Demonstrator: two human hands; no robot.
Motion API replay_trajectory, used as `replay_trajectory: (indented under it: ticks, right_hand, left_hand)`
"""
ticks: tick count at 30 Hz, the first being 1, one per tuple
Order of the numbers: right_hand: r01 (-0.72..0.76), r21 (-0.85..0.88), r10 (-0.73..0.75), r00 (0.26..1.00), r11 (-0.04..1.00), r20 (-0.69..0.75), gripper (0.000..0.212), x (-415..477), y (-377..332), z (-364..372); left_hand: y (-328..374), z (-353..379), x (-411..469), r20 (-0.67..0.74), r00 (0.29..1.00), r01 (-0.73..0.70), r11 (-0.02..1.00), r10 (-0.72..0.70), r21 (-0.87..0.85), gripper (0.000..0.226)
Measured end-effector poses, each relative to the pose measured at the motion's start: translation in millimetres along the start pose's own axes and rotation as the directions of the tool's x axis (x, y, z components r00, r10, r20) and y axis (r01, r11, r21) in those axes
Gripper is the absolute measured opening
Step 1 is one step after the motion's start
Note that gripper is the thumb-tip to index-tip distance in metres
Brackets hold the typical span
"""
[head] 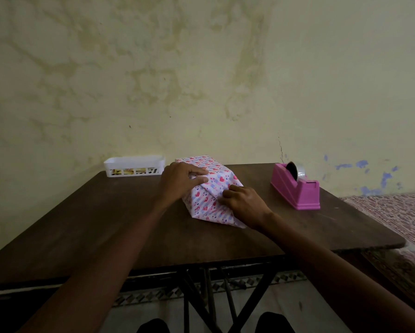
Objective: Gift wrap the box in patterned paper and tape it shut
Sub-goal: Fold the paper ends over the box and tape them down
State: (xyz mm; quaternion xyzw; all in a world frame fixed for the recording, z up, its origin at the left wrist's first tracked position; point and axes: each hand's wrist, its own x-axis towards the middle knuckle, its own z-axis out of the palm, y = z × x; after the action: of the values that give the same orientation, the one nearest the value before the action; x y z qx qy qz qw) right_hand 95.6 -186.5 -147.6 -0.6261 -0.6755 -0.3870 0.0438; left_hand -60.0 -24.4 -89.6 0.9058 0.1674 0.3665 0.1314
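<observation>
**Both hands on the end fold**

The box point(216, 171) in white heart-patterned paper point(207, 209) lies by the far edge of the dark wooden table point(105, 224). Your left hand point(180, 180) presses flat fingers on it. Your right hand point(243, 203) pinches the paper's near flap. A pink plastic tape dispenser point(295, 188) stands near the right edge.

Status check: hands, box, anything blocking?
Left hand pressing paper down on box; right hand pinching it at near end. Box covered, end fold unfinished. Tape dispenser untouched at right; nothing blocking.
</observation>
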Motion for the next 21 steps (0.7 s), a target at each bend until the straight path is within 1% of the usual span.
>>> replay_trajectory:
  ticks: [3,7,12,14,16,17,18,19,20,21]
  right_hand:
    - [-0.008,0.025,0.007,1.0,1.0,0.029,0.024,3,1,1]
    - [-0.018,0.043,0.016,0.998,0.999,0.06,0.028,4,1,-1]
    - [-0.058,0.129,0.023,0.966,0.99,0.259,0.039,8,1,-16]
    - [-0.127,0.209,0.054,0.944,0.97,0.324,0.037,11,3,-25]
    - [-0.249,0.287,0.141,0.927,0.925,0.348,0.033,13,9,-34]
    - [-0.291,0.304,0.187,0.926,0.907,0.328,0.033,15,11,-37]
    - [-0.315,0.313,0.233,0.933,0.896,0.273,0.032,17,13,-40]
    - [-0.346,0.324,0.299,0.936,0.881,0.187,0.029,19,15,-42]
    - [-0.384,0.331,0.379,0.922,0.862,0.082,0.025,20,16,-42]
    - [-0.442,0.338,0.471,0.882,0.831,-0.004,0.022,22,16,-41]
  left_hand:
    - [2,-2,2,0.031,0.999,-0.017,0.998,0.015,0.057,0.038]
    - [3,-6,0,0.065,0.997,-0.036,0.996,0.031,0.086,0.047]
    - [5,-4,-2,0.045,0.999,-0.02,0.996,0.016,0.092,0.047]
    - [5,-1,-2,0.039,0.999,0.001,0.998,-0.004,0.062,0.047]
    - [7,2,-2,0.046,0.999,0.012,0.999,-0.014,0.036,0.046]
    - [7,3,-2,0.049,0.999,0.016,0.999,-0.018,0.034,0.047]
    - [8,3,-2,0.052,0.998,0.021,0.999,-0.022,0.033,0.047]
    - [8,3,-1,0.057,0.998,0.021,0.999,-0.023,0.033,0.048]
    - [9,3,-1,0.065,0.998,0.021,0.999,-0.023,0.032,0.048]
    - [9,3,0,0.072,0.997,0.023,0.999,-0.025,0.031,0.048]
